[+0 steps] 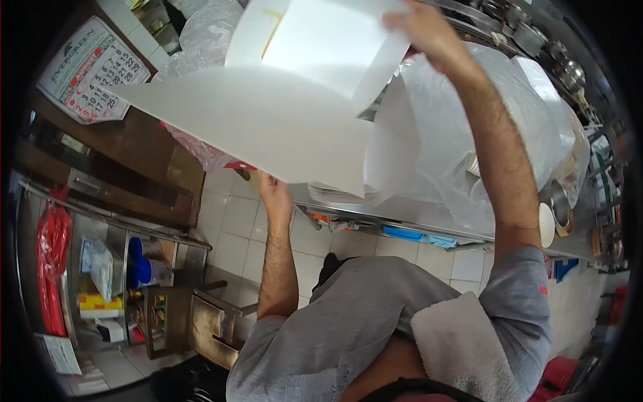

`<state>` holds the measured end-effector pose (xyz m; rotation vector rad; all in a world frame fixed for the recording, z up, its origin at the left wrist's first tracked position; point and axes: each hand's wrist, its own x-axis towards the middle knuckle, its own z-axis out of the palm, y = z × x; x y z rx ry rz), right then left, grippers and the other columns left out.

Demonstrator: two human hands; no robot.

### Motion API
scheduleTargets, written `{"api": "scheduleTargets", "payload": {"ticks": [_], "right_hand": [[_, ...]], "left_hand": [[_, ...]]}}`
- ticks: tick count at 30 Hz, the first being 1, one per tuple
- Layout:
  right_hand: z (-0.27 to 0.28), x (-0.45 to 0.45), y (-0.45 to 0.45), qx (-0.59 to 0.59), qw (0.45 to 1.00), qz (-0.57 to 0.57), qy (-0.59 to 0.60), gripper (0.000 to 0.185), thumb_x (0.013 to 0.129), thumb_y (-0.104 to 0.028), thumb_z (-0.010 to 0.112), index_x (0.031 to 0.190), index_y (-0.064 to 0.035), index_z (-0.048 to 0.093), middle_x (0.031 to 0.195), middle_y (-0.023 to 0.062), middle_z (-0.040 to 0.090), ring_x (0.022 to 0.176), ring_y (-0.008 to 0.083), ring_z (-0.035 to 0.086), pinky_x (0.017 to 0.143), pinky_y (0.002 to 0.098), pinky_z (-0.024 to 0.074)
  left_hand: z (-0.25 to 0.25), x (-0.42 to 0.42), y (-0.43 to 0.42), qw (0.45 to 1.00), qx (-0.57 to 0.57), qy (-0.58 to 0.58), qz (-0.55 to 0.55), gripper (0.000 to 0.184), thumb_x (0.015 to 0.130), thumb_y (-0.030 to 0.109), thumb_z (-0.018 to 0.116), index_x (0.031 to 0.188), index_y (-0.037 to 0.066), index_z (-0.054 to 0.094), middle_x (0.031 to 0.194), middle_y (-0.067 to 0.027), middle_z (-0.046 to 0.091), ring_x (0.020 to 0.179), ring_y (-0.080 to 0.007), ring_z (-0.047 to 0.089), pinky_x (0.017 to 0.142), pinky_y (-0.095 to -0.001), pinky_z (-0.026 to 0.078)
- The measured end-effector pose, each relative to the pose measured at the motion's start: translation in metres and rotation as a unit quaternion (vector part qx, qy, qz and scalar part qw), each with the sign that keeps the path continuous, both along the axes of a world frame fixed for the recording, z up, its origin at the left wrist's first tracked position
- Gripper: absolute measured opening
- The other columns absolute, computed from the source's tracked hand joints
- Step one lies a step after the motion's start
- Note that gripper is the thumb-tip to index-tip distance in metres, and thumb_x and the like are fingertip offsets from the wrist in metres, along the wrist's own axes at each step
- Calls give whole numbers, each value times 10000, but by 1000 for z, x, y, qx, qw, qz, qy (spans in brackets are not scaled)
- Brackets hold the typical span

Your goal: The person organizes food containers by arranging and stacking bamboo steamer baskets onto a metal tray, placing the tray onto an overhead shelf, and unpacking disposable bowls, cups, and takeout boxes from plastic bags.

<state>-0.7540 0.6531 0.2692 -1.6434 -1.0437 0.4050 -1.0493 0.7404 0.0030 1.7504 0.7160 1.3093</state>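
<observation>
Large white sheets (268,120) stand raised and tilted over the metal table. My left hand (273,191) is closed on their lower edge, its fingers partly hidden behind them. Up at the top, my right hand (418,30) grips the upper right edge of a white sheet, slightly blurred. The sheets are curved and fanned apart on the right side. Beneath them, near the table's front edge, lies a stack of white flat pieces (338,193). A brown-yellow line marks the sheet at the top.
Clear plastic bags (462,134) cover the metal table (429,224) on the right. Steel pots (529,40) stand at the back right. A calendar (90,70) hangs at the left above a brown cabinet (127,157). A wooden chair (207,321) stands at the lower left.
</observation>
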Motion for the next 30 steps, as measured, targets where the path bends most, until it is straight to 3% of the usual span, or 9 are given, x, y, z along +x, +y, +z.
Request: {"api": "scheduleTargets", "payload": {"ticks": [3, 5, 6, 8, 10, 12, 13, 18, 30], "right_hand": [[-33, -34, 7, 0, 996, -24, -90, 384, 779, -74, 532, 1155, -8, 498, 871, 131, 611, 665, 201, 608, 490, 326, 508], [-50, -54, -9, -53, 993, -58, -85, 379, 786, -46, 489, 1164, -17, 476, 879, 153, 597, 627, 220, 608, 459, 336, 502], [-54, -68, -17, -61, 991, -81, -85, 365, 795, -37, 468, 1159, -23, 473, 887, 162, 589, 614, 222, 609, 447, 336, 500], [-64, -100, -33, -72, 987, -118, -78, 353, 807, -21, 446, 1159, -9, 450, 812, 187, 582, 559, 257, 605, 475, 364, 485], [-86, -121, -43, -81, 983, -146, -70, 355, 810, -14, 445, 1164, 11, 431, 729, 202, 583, 517, 290, 599, 515, 392, 473], [-132, -127, -50, -38, 909, -207, -360, 391, 828, -40, 479, 1206, 13, 398, 840, 253, 560, 600, 371, 596, 538, 434, 480], [-142, -132, -54, -43, 907, -216, -359, 391, 828, -40, 479, 1206, 13, 398, 840, 253, 560, 600, 371, 596, 538, 434, 480], [-184, -141, -54, -229, 899, -234, -291, 503, 830, -66, 496, 1275, 65, 303, 942, 286, 521, 711, 418, 595, 615, 471, 506], [-199, -142, -46, -283, 887, -196, -308, 472, 823, -189, 583, 1193, 46, 409, 987, 195, 493, 730, 346, 618, 617, 412, 528]], "left_hand": [[50, -18, 6, 878, -204, -387, -195, 525, 887, 209, 556, 1338, 51, 338, 1265, -139, 454, 1118, -235, 478, 914, -387, 429], [23, -43, 38, 883, -146, -351, -274, 642, 909, 273, 527, 1411, 77, 177, 1374, -119, 332, 1170, -249, 441, 938, -410, 417], [-31, -67, 66, 981, -11, -88, -172, 647, 882, 290, 564, 1384, 59, 228, 1362, -118, 352, 1201, -261, 409, 980, -428, 359], [-49, -69, 83, 972, 130, 186, -63, 655, 855, 307, 602, 1358, 41, 279, 1350, -118, 371, 1233, -274, 377, 1023, -445, 301], [13, -24, 41, 962, 54, 98, -249, 1072, 652, 364, 770, 1409, 74, 69, 1429, -124, 211, 1284, -297, 304, 1034, -474, 289], [55, 1, 26, 932, 0, 7, -363, 1394, 450, 391, 884, 1432, 89, -58, 1479, -131, 84, 1326, -299, 233, 1059, -467, 250], [64, 7, 26, 921, -14, -38, -387, 1499, 350, 389, 914, 1430, 87, -80, 1490, -136, 36, 1343, -291, 199, 1079, -446, 216], [43, 23, 48, 901, -46, 40, -430, 1372, 477, 657, 760, 1429, 21, 4, 1466, -220, 131, 1358, -339, 157, 1103, -440, 134], [17, 19, 32, 899, -145, -17, -413, 1263, 595, 642, 710, 1421, -18, 18, 1474, -217, 106, 1370, -314, 121, 1103, -416, 112]]}}
